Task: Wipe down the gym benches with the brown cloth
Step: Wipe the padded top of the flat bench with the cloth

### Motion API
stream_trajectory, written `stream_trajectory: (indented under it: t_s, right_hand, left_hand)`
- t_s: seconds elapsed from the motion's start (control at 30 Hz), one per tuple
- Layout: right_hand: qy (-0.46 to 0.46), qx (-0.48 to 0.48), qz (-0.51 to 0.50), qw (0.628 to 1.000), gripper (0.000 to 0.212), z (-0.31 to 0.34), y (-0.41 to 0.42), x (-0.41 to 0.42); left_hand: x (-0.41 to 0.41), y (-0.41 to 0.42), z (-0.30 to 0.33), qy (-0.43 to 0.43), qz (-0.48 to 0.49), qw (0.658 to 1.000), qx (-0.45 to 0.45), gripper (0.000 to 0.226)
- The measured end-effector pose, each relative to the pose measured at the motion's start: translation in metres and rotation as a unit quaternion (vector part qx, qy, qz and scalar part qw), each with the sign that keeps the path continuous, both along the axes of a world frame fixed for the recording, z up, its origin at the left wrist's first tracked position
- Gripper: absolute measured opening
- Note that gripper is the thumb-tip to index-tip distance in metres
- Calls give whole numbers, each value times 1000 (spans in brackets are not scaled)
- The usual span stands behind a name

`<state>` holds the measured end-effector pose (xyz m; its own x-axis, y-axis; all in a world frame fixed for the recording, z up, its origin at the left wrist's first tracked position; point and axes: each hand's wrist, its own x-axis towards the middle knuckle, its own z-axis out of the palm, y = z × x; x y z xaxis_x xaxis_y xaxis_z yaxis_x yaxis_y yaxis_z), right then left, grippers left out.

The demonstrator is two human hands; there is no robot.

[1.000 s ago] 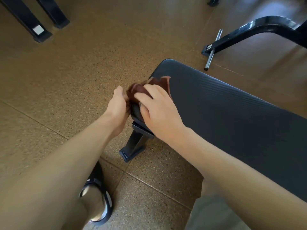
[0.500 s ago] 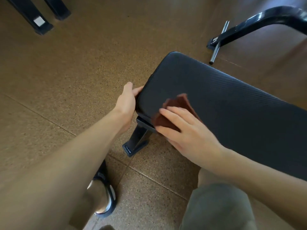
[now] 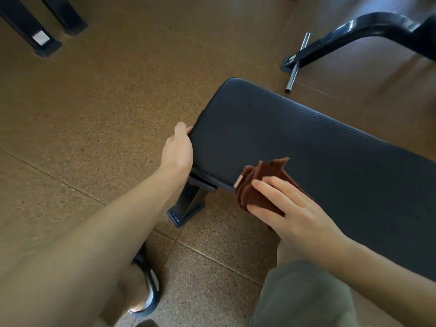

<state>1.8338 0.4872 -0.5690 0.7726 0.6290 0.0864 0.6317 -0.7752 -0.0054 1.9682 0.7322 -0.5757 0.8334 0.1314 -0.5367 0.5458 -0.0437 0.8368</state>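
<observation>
left hand (image 3: pixel 178 149): wrapped around the end edge of the gym bench (image 3: pixel 306 149) pad
right hand (image 3: pixel 295 213): fingers pinch the brown cloth (image 3: pixel 257 182) — crumpled, pressed on the pad's near edge
bench leg (image 3: pixel 188 204): below that corner — on the brown floor (image 3: pixel 94 102)

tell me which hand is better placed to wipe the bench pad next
The right hand: it already holds the brown cloth at the near edge of the bench pad. The left hand is bare, gripping the pad's end, so it likely serves best steadying.
</observation>
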Motion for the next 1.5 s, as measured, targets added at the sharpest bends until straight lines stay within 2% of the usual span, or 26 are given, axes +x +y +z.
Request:
stream_trajectory:
  t_s: [0.1, 0.2, 0.3, 0.37, 0.43, 0.53, 0.63, 0.7, 0.8, 0.9, 1.0, 1.1, 1.27, 1.4, 1.5]
  right_hand:
    - [-2, 23, 3, 1000, 41, 3, 15, 17]
    - [22, 114, 8, 993, 32, 7, 46, 52]
    - [29, 217, -69, 973, 30, 6, 83, 101]
    - [26, 244, -124, 962, 29, 7, 102, 124]
    - [19, 244, -139, 960, 29, 9, 101, 119]
    - [44, 221, -131, 965, 30, 14, 68, 65]
    - [49, 160, -125, 978, 33, 11, 43, 16]
    - [33, 142, -125, 981, 35, 7, 43, 18]
    - [40, 197, -106, 974, 35, 10, 62, 66]
    - [15, 235, -124, 964, 31, 8, 90, 140]
    - [-5, 216, -174, 961, 27, 10, 122, 208]
    - [-3, 165, -190, 968, 30, 14, 135, 239]
    - [-16, 221, -200, 955, 30, 8, 82, 238]
    - [-44, 237, -289, 926, 28, 9, -2, 211]
    - [-27, 235, -361, 902, 26, 14, -48, 171]
  left_hand:
    - [-6, -8, 3, -4, 27, 1000, 3, 55]
    - [-6, -9, 6, 10, 49, 999, -16, 65]
    - [-7, -8, 6, 13, 61, 998, -31, 67]
    - [-11, -9, 5, 4, 63, 998, -28, 67]
    - [-11, -10, 1, 10, 64, 998, -20, 75]
    - [-9, -9, -4, 16, 57, 998, -1, 85]
    - [-14, -16, 6, -5, 61, 998, 19, 74]
    - [-17, -23, 5, -41, 86, 995, 40, 66]
    - [-14, -32, 2, -73, 132, 985, 79, 49]
    - [-10, -36, -1, -78, 162, 976, 121, 45]
    - [-8, -40, -6, -86, 179, 968, 153, 49]
    - [-6, -44, -5, -82, 198, 962, 171, 48]
    - [-7, -46, 0, -86, 204, 958, 183, 46]
    - [-7, -46, 1, -82, 194, 962, 174, 47]
    - [-9, -46, 2, -87, 193, 963, 168, 47]
